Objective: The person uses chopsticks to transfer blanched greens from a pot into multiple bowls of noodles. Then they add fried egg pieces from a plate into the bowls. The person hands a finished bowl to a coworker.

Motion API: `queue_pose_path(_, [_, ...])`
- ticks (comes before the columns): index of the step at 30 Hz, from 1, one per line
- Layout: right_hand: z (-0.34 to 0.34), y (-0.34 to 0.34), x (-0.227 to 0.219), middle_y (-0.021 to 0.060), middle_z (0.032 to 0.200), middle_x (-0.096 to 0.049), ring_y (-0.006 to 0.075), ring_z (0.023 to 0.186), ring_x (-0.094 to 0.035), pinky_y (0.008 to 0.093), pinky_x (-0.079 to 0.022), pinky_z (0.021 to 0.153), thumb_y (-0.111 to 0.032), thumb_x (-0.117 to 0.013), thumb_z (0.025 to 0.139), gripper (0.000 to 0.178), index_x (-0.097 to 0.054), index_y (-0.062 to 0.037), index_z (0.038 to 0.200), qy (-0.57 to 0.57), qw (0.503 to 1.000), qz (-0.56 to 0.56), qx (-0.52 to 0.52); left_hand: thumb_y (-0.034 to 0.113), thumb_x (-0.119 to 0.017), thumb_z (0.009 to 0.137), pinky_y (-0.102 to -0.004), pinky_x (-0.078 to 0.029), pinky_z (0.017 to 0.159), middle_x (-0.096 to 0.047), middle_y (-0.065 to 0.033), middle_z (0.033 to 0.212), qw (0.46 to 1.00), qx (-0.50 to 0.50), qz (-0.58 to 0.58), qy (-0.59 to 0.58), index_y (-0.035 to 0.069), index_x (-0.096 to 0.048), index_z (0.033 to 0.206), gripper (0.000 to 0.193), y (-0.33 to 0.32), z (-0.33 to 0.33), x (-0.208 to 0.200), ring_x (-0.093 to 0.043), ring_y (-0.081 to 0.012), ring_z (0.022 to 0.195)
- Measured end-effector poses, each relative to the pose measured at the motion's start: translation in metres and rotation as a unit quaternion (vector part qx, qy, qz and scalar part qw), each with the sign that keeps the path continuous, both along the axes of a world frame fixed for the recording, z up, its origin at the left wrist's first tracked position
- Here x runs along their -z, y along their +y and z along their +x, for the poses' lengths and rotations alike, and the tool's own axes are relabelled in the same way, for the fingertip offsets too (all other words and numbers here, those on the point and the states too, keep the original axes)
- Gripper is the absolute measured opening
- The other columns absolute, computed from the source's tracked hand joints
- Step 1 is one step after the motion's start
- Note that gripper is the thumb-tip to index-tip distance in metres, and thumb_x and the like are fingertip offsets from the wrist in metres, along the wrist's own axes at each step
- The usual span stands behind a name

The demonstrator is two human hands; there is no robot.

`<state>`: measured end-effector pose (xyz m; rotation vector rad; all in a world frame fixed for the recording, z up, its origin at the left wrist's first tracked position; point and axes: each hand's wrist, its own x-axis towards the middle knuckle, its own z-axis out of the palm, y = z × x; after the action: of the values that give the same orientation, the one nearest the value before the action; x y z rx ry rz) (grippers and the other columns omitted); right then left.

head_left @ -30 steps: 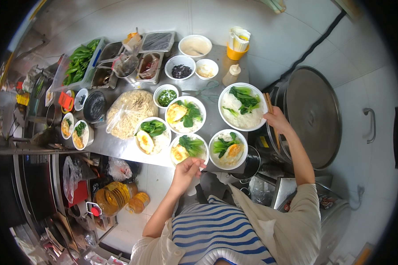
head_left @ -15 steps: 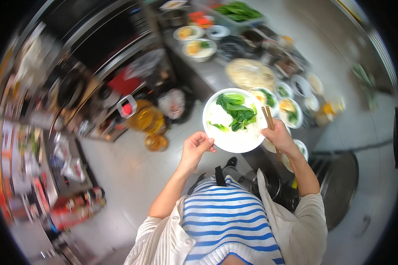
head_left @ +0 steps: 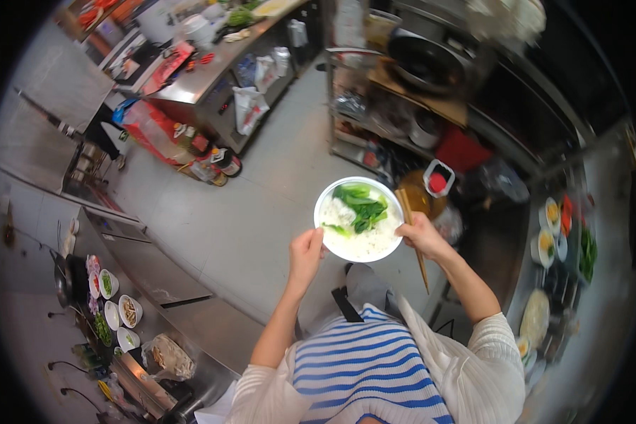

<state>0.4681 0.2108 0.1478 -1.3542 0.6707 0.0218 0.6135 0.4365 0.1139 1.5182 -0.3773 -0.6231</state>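
Held out in front of me is a round white bowl (head_left: 361, 258) of white rice (head_left: 376, 243) topped with cooked green leafy vegetables (head_left: 367, 210). The fingers of my left hand (head_left: 305, 257) pinch its left rim. On the opposite side my right hand (head_left: 424, 236) grips the rim with the thumb on top. That same hand also clasps a pair of wooden chopsticks (head_left: 422, 272), which slant down past the bowl's right edge. The bowl looks roughly level above the floor.
To the lower left, a steel counter (head_left: 184, 311) carries several small bowls (head_left: 128, 311) of food. Sauce bottles (head_left: 225, 161) stand on the floor by another counter (head_left: 201, 78). A rack with a black wok (head_left: 427, 60) is ahead right, near a yellow oil jug (head_left: 420, 189). More bowls (head_left: 544, 247) line the right.
My body has turned left: the table of bowls has shifted to the far right, and the counters at left have come into view. Both hands still hold the bowl, and the chopsticks remain in my right hand.
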Motion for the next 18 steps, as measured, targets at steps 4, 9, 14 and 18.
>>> queue_pose_path(4, [0.144,-0.002,0.023,-0.0063,0.056,-0.042,0.0030,0.043,-0.032,0.0217,-0.021,0.038,-0.005,-0.058,0.078,0.009,-0.059,-0.0033,0.087,-0.004,0.996,0.019,-0.085,0.024,-0.051,0.094,-0.0242,-0.043,0.065,-0.059,-0.0064,0.089,0.993,-0.098,-0.057,0.019,0.001,-0.058,0.081,0.027,0.018,0.108,0.035,-0.052,-0.0080,0.074])
queue_pose_path(9, [0.331,-0.009,0.040,-0.0042,0.057,-0.047,0.0037,0.043,-0.036,0.0211,-0.023,0.039,-0.005,-0.061,0.077,0.005,-0.058,-0.0050,0.080,-0.027,0.985,0.056,-0.159,0.036,-0.048,0.093,-0.0366,-0.038,0.099,-0.047,-0.0105,0.131,0.913,-0.102,-0.234,0.317,0.006,-0.041,0.129,0.048,0.021,0.259,0.051,-0.046,-0.0205,0.120])
queue_pose_path(14, [0.515,-0.034,0.015,-0.0080,0.062,-0.045,0.0025,0.052,-0.036,0.0207,-0.025,0.045,-0.007,-0.062,0.077,0.008,-0.061,-0.0038,0.084,-0.064,0.969,-0.010,-0.238,0.043,-0.044,0.093,-0.0426,-0.033,0.107,-0.042,-0.0094,0.141,0.883,-0.124,-0.268,0.365,0.008,-0.031,0.141,0.061,-0.015,0.420,0.039,-0.040,-0.0269,0.129])
queue_pose_path(18, [0.649,-0.063,0.001,-0.0087,0.063,-0.045,0.0019,0.054,-0.037,0.0208,-0.026,0.047,-0.008,-0.062,0.078,0.010,-0.062,-0.0040,0.087,-0.073,0.963,-0.010,-0.261,0.041,-0.042,0.095,-0.0438,-0.035,0.106,-0.040,-0.0098,0.141,0.873,-0.159,-0.297,0.353,0.009,-0.030,0.142,0.058,-0.046,0.540,0.026,-0.041,-0.0276,0.128])
